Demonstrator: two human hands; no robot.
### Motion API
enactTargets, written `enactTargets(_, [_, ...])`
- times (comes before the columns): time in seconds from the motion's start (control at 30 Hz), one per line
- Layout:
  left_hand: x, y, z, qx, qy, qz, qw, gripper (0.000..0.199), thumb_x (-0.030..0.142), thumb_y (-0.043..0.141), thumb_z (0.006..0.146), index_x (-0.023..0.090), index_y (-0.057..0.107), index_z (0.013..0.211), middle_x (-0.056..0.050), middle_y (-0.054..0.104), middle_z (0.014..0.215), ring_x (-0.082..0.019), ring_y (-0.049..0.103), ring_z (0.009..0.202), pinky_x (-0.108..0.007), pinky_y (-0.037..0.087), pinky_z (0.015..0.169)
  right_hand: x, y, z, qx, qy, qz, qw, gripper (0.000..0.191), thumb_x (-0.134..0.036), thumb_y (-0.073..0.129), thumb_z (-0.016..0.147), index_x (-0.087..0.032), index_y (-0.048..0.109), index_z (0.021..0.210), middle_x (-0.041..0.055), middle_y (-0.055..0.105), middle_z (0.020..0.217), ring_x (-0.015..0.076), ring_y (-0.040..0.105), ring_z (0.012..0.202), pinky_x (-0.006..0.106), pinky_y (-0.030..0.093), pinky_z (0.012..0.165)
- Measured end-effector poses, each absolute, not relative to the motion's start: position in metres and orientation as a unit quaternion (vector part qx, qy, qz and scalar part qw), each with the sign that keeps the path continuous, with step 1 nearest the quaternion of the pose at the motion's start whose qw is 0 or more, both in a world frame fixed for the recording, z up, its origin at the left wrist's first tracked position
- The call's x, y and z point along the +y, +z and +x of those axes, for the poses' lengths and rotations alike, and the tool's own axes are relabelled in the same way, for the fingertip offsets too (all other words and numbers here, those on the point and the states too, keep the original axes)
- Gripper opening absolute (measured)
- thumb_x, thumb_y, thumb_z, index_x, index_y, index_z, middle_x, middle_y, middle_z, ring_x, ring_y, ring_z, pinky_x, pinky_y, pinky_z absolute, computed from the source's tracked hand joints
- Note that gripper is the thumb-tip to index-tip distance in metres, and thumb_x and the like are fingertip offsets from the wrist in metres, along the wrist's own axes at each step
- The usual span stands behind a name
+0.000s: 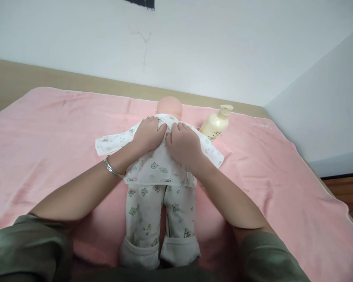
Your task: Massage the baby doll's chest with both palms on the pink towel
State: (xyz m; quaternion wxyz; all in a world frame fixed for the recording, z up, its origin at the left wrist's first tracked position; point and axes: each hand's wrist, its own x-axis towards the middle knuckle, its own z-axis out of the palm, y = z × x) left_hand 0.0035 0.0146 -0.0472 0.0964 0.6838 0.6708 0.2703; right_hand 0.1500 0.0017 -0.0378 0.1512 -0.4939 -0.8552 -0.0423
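Note:
A baby doll (170, 107) in a white printed shirt (161, 168) and matching trousers (144, 211) lies stretched out, its smooth head away from me and no face showing. My left hand (149, 133) rests flat on the shirt at the upper left, thumb pointing inward. On the upper right part of the shirt lies my right hand (184, 144), its fingers bent slightly over the cloth and its thumb beside my left one. Both hands are open and hold nothing that I can see. The doll's sleeves spread out to either side; its feet are hidden by the trouser cuffs.
A cream pump bottle (216, 123) leans or lies at the right of the doll, close to its sleeve. Under everything spreads a pink blanket (270, 168) on a wooden surface (14, 80). A white wall (208, 51) rises behind, with another at the right.

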Motion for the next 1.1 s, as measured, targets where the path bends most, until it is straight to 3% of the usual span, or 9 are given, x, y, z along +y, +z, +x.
enactTargets(0.13, [-0.007, -0.044, 0.019, 0.647, 0.261, 0.716, 0.022, 0.030, 0.027, 0.034, 0.095, 0.015, 0.062, 0.089, -0.020, 0.067, 0.104, -0.034, 0.062, 0.109, -0.050, 0.048, 0.103, 0.033, -0.035, 0.158, -0.843, 0.060, -0.511, 0.155, 0.045, -0.033, 0.035, 0.103, -0.003, 0.059, 0.126, 0.0214, 0.064, 0.133, 0.0333, 0.056, 0.128, 0.045, 0.044, 0.113])
enactTargets(0.23, [-0.013, -0.042, 0.023, 0.651, 0.264, 0.711, 0.032, 0.029, 0.023, 0.034, 0.093, 0.014, 0.062, 0.094, -0.020, 0.067, 0.113, -0.034, 0.061, 0.116, -0.047, 0.047, 0.106, 0.038, -0.034, 0.160, -0.834, 0.078, -0.527, 0.145, 0.051, -0.035, 0.033, 0.104, 0.000, 0.056, 0.133, 0.0232, 0.062, 0.137, 0.0348, 0.055, 0.131, 0.050, 0.041, 0.117])
enactTargets(0.37, [0.000, -0.048, 0.015, 0.653, 0.313, 0.683, 0.102, 0.018, 0.023, 0.038, 0.089, 0.021, 0.055, 0.084, -0.014, 0.068, 0.105, -0.030, 0.061, 0.107, -0.047, 0.048, 0.102, 0.011, -0.040, 0.151, -0.834, 0.015, -0.529, 0.155, 0.056, -0.034, 0.033, 0.105, 0.005, 0.049, 0.142, 0.0272, 0.054, 0.145, 0.0378, 0.049, 0.140, 0.052, 0.036, 0.122])
enactTargets(0.53, [0.010, -0.059, 0.008, 0.648, 0.375, 0.649, 0.136, 0.017, 0.028, 0.037, 0.089, 0.022, 0.050, 0.080, -0.010, 0.068, 0.097, -0.026, 0.059, 0.096, -0.045, 0.048, 0.097, -0.021, -0.051, 0.140, -0.864, -0.056, -0.470, 0.169, 0.056, -0.019, 0.034, 0.101, 0.006, 0.040, 0.151, 0.0285, 0.043, 0.156, 0.0384, 0.039, 0.150, 0.052, 0.032, 0.127])
enactTargets(0.7, [0.006, -0.062, 0.011, 0.641, 0.393, 0.644, 0.141, 0.021, 0.029, 0.039, 0.088, 0.020, 0.058, 0.086, -0.011, 0.069, 0.102, -0.027, 0.060, 0.102, -0.043, 0.047, 0.102, 0.005, -0.049, 0.145, -0.853, 0.042, -0.475, 0.211, 0.053, -0.023, 0.035, 0.100, -0.001, 0.050, 0.147, 0.0195, 0.047, 0.157, 0.0315, 0.038, 0.152, 0.048, 0.030, 0.130])
enactTargets(0.83, [0.005, -0.062, 0.013, 0.640, 0.408, 0.636, 0.138, 0.033, 0.031, 0.040, 0.088, 0.017, 0.064, 0.107, -0.014, 0.069, 0.122, -0.030, 0.059, 0.119, -0.048, 0.041, 0.115, 0.026, -0.050, 0.151, -0.811, 0.114, -0.513, 0.257, 0.052, -0.026, 0.042, 0.097, -0.009, 0.054, 0.144, 0.0137, 0.044, 0.160, 0.0315, 0.032, 0.155, 0.051, 0.031, 0.129])
enactTargets(1.1, [0.006, -0.066, 0.013, 0.644, 0.414, 0.629, 0.138, 0.045, 0.034, 0.040, 0.089, 0.013, 0.064, 0.122, -0.016, 0.066, 0.133, -0.030, 0.057, 0.127, -0.049, 0.038, 0.121, 0.024, -0.055, 0.152, -0.811, 0.121, -0.501, 0.276, 0.053, -0.027, 0.039, 0.095, -0.009, 0.055, 0.142, 0.0140, 0.048, 0.157, 0.0309, 0.034, 0.154, 0.052, 0.026, 0.130])
